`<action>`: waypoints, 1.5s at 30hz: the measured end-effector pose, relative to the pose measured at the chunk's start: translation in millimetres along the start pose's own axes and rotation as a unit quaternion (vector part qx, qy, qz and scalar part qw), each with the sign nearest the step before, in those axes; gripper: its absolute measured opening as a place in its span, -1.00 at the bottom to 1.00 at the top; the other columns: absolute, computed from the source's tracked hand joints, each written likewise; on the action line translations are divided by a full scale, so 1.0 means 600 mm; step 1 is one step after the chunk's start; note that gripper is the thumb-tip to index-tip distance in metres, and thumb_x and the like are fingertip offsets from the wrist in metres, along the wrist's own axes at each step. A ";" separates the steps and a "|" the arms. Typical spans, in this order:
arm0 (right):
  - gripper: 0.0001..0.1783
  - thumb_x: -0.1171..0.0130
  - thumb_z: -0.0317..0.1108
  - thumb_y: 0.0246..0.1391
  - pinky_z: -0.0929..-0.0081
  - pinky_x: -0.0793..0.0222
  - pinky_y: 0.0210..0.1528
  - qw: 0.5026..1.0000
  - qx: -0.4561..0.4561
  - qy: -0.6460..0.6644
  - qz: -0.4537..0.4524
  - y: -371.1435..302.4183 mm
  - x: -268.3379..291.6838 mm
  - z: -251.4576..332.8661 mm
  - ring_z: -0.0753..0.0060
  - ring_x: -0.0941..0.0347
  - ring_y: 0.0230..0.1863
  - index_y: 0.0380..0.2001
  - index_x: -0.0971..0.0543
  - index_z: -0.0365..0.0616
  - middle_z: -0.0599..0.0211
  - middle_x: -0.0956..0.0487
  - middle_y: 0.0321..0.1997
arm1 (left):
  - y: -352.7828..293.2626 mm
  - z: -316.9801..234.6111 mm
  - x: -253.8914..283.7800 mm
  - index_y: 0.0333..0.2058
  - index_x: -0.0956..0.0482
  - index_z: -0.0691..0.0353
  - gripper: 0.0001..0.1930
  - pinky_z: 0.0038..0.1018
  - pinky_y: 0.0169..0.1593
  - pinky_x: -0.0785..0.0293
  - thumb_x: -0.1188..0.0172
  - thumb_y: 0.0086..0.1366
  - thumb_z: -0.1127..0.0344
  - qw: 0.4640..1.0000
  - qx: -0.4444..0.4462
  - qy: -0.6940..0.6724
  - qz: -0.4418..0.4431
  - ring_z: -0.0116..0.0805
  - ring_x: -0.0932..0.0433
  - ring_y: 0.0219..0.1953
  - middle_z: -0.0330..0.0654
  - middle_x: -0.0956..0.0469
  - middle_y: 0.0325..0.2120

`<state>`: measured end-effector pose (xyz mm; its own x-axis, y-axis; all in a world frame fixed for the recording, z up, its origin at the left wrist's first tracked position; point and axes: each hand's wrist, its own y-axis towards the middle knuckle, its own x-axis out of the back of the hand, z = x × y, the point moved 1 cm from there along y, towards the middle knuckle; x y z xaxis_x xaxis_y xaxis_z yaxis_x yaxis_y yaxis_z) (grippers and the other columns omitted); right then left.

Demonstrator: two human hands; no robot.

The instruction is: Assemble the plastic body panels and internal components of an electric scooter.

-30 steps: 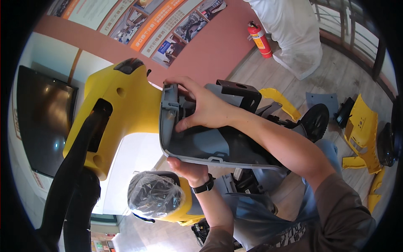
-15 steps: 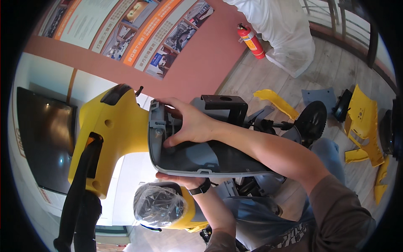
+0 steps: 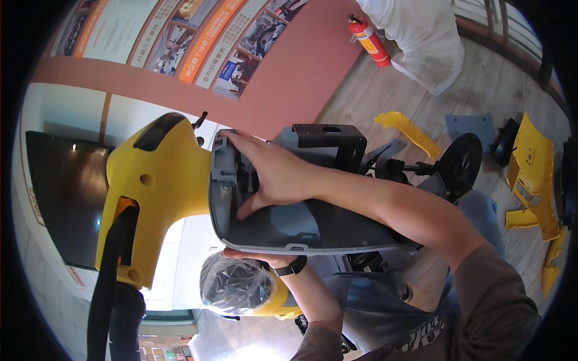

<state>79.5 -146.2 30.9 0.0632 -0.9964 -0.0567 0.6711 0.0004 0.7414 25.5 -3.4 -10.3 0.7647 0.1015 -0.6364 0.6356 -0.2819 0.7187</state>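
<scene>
A long dark grey plastic scooter panel [image 3: 283, 225] with a pale rim lies against the yellow scooter's front section [image 3: 174, 174]. My right hand [image 3: 282, 174] grips the panel at its left end, with the fingertips over the top corner and the thumb pressed on the inner face. From below, my left hand [image 3: 262, 257] bears on the lower rim, its fingers stretched along the edge and partly hidden by the panel; a dark watch is on that wrist. A black handlebar grip [image 3: 107, 277] hangs down at the left. Above the panel juts a black metal bracket [image 3: 328, 137].
A plastic-wrapped scooter seat [image 3: 238, 283] stands below my left hand. Loose yellow panels [image 3: 533, 162], a grey plate [image 3: 469, 133] and a black wheel [image 3: 460, 162] are at the right. A red fire extinguisher [image 3: 370, 42] stands by the wall, beside a white-covered object [image 3: 424, 48].
The view has shifted slightly, so the scooter and floor parts sit a little differently in the picture. Both hands keep their places on the panel.
</scene>
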 end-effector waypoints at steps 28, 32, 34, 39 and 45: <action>0.42 -0.70 -0.34 -0.41 0.18 -0.37 0.25 0.990 -0.096 0.089 0.047 0.007 -0.016 0.009 -0.07 -0.49 0.17 0.41 0.12 -0.13 -0.05 -0.52 0.13 | -0.006 -0.008 0.004 0.38 -0.07 0.36 0.25 -0.08 0.40 -0.20 0.07 0.08 -0.71 0.991 -0.023 -0.117 -0.066 -0.01 -0.20 0.35 0.07 -0.16 0.35; 0.31 -0.55 -0.46 -0.20 0.20 -0.17 0.44 0.972 -0.042 0.209 0.097 0.006 0.005 -0.023 0.09 -0.26 0.41 0.49 0.14 -0.13 0.02 -0.35 0.33 | 0.004 0.000 -0.012 0.39 -0.17 0.24 0.11 -0.11 0.42 -0.17 0.13 0.19 -0.65 0.882 -0.103 0.376 -0.265 -0.06 -0.25 0.35 -0.03 -0.25 0.35; 0.26 -0.49 -0.48 -0.13 0.21 -0.09 0.47 0.961 -0.053 0.253 0.103 0.009 0.006 -0.012 0.13 -0.17 0.46 0.50 0.13 -0.12 0.04 -0.28 0.38 | 0.009 -0.033 -0.005 0.39 -0.20 0.20 0.06 -0.10 0.43 -0.15 0.19 0.24 -0.63 0.981 -0.007 0.190 -0.038 -0.08 -0.26 0.36 -0.06 -0.25 0.36; 0.16 -0.55 -0.15 -0.10 0.29 -0.13 0.42 0.972 0.002 0.233 0.039 0.007 -0.005 -0.050 0.07 -0.25 0.38 0.43 -0.09 -0.34 -0.11 -0.36 0.32 | -0.011 -0.019 -0.039 0.39 -0.20 0.18 -0.12 -0.13 0.41 -0.18 0.26 0.41 -0.46 0.891 -0.039 0.408 -0.193 -0.09 -0.28 0.35 -0.09 -0.25 0.37; 0.41 -0.62 -0.11 -0.18 0.23 0.05 0.53 0.964 -0.072 0.251 0.053 -0.003 -0.016 -0.034 -0.09 -0.05 0.53 0.46 0.18 -0.41 -0.35 -0.14 0.46 | -0.022 -0.015 -0.157 0.01 -0.42 0.40 -0.60 -0.36 0.12 -0.38 -0.14 0.16 0.47 0.465 -0.300 0.827 -0.101 -0.19 -0.50 -0.06 -0.02 -0.51 -0.11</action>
<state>93.2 -134.9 16.5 0.4625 -0.8231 -0.3297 0.7345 0.1473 0.6624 -54.2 -0.7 42.4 -0.5962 0.8026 0.0207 0.2483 0.1599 0.9554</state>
